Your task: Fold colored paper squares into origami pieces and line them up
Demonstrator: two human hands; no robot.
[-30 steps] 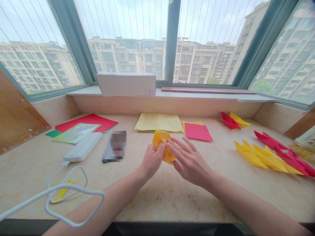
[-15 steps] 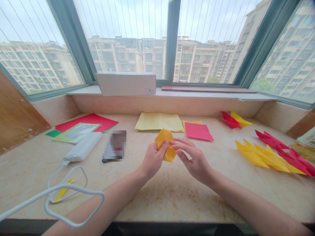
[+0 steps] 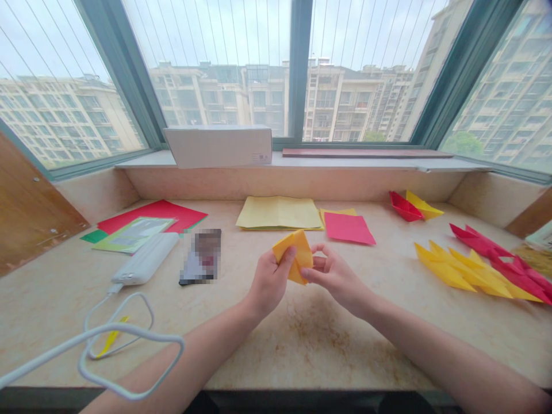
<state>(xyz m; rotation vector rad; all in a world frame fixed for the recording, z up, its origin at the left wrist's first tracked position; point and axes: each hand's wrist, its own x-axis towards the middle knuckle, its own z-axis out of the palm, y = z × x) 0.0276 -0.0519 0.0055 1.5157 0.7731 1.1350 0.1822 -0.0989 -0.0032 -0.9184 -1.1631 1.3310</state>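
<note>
A folded piece of yellow paper (image 3: 302,248) is held up over the middle of the counter, its creases and a squarish outline showing. My left hand (image 3: 272,276) is closed on its left side, thumb flat across the front face. At the lower right edge, my right hand (image 3: 338,276) pinches the paper between thumb and fingers, the other fingers curled behind. Just beyond my hands lie a pale yellow paper stack (image 3: 280,213) and a square of red paper (image 3: 348,228), with more yellow paper partly under the red one.
Folded yellow paper boats (image 3: 448,267) and red ones (image 3: 478,241) line the right side; another red boat (image 3: 405,206) sits farther back. On the left are a white power bank (image 3: 146,259), its looping cable (image 3: 129,329), a phone-like object (image 3: 202,257) and red sheets (image 3: 172,214). A white box (image 3: 218,148) stands on the sill.
The yellow paper has gone from a partly opened, faceted form to a flatter squarish one. My right fingers, earlier spread beside it, now pinch its right edge.
</note>
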